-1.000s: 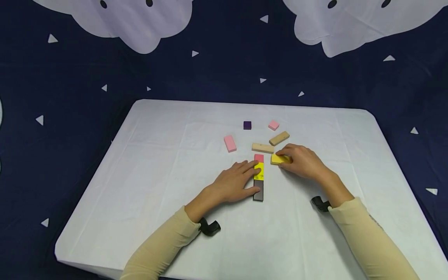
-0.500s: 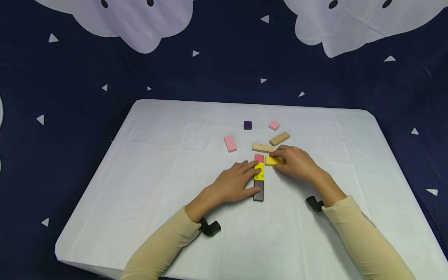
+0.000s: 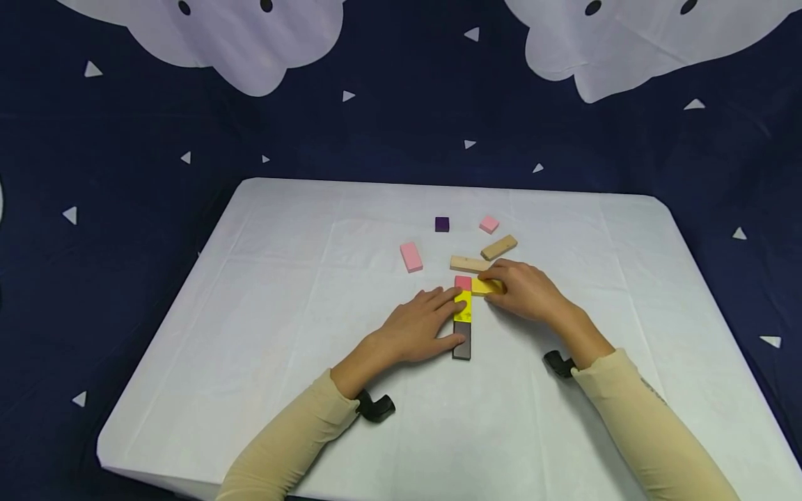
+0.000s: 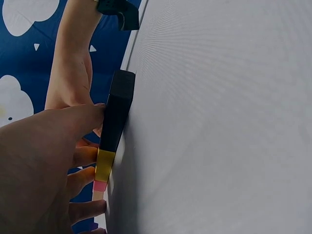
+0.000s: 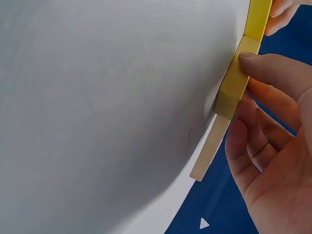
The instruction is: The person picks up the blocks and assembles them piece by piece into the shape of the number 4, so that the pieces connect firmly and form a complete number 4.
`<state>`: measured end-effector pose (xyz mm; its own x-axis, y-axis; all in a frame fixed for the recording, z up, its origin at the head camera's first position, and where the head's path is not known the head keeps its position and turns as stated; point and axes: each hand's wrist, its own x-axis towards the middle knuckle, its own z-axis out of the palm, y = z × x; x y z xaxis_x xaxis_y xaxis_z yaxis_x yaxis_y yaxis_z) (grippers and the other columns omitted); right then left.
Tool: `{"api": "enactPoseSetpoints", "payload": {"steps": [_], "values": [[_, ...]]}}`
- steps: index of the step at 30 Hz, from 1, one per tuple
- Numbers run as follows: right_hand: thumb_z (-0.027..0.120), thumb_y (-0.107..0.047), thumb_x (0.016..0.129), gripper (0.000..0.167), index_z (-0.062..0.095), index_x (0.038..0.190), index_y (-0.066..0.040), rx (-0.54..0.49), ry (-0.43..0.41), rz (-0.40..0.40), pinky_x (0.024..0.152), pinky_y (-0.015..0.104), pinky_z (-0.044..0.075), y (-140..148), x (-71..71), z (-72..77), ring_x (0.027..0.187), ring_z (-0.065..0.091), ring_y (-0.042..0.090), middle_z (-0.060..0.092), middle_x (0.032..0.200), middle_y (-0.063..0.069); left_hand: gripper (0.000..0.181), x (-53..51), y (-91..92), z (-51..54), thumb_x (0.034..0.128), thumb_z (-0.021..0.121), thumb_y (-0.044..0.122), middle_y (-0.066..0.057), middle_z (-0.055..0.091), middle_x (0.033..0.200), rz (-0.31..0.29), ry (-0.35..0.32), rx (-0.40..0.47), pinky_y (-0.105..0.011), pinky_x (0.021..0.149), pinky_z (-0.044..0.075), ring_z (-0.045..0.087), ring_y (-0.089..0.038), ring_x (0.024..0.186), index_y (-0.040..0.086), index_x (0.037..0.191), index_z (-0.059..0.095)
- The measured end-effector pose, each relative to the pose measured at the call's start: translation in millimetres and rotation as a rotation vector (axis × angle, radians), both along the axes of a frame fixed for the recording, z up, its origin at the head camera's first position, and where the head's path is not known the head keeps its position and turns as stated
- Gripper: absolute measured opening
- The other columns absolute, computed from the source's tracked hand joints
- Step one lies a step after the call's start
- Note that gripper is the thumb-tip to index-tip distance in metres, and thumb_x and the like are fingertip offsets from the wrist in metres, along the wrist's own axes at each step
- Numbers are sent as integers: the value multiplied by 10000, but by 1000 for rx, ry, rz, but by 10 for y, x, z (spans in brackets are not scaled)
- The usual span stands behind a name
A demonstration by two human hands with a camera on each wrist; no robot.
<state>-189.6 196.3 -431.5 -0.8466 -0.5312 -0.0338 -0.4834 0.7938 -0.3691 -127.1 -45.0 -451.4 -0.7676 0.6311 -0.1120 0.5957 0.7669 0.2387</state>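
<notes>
A straight row runs away from the person: a dark grey block [image 3: 461, 351], a yellow block [image 3: 463, 317] and a pink block [image 3: 462, 282] at the far end. My left hand [image 3: 413, 328] lies along its left side, fingers spread, with thumb and fingertips touching the blocks. Between thumb and fingers, my right hand [image 3: 525, 291] pinches a second yellow block [image 3: 482, 287]. This block lies crosswise, its left end against the row near the pink block. In the right wrist view the pinched block [image 5: 233, 85] appears to touch the row's yellow block [image 5: 256, 19].
Just beyond the pinched block lie two plain wooden blocks [image 3: 467, 264], the other wooden block [image 3: 499, 247] angled. Farther back are a pink block [image 3: 411, 257], a small pink block [image 3: 489, 224] and a dark purple cube [image 3: 442, 224]. A white cloth covers the table [image 3: 250, 313].
My right hand has slid the yellow block leftward over the table until its end meets the row. The left hand and the row have stayed in place.
</notes>
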Motion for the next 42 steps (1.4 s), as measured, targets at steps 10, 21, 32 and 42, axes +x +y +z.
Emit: {"api": "enactPoseSetpoints", "payload": {"steps": [10, 21, 32, 42], "values": [[755, -211, 825, 370, 696, 1177, -111, 1, 17, 3, 877, 515, 452, -6, -6, -14, 1044, 583, 284, 635, 1154, 81, 676, 5, 0, 7, 935, 379, 648, 72, 155, 1589, 5, -4, -6, -406, 1109, 246, 177, -186, 1431, 279, 1500, 347], [754, -212, 830, 367, 695, 1177, -109, 2, 7, -1, 902, 521, 437, -14, -8, -26, 1051, 579, 285, 633, 1158, 80, 677, 15, -6, 11, 935, 379, 648, 70, 156, 1589, 8, -2, 1, -422, 1098, 268, 179, -191, 1430, 276, 1500, 350], [725, -310, 863, 347, 702, 1141, -103, -106, 33, -10, 721, 385, 464, 17, -32, 12, 802, 573, 189, 651, 1080, 44, 676, 8, -3, 2, 933, 374, 654, 74, 162, 1587, 6, 3, 5, -435, 1081, 297, 190, -194, 1427, 287, 1499, 348], [714, -249, 869, 301, 712, 1130, -99, -107, 102, -88, 639, 347, 451, 14, -119, 62, 734, 552, 158, 653, 1090, 39, 669, 9, -10, -15, 940, 369, 644, 65, 162, 1588, -3, 14, 9, -401, 1117, 227, 175, -185, 1431, 280, 1502, 345]]}}
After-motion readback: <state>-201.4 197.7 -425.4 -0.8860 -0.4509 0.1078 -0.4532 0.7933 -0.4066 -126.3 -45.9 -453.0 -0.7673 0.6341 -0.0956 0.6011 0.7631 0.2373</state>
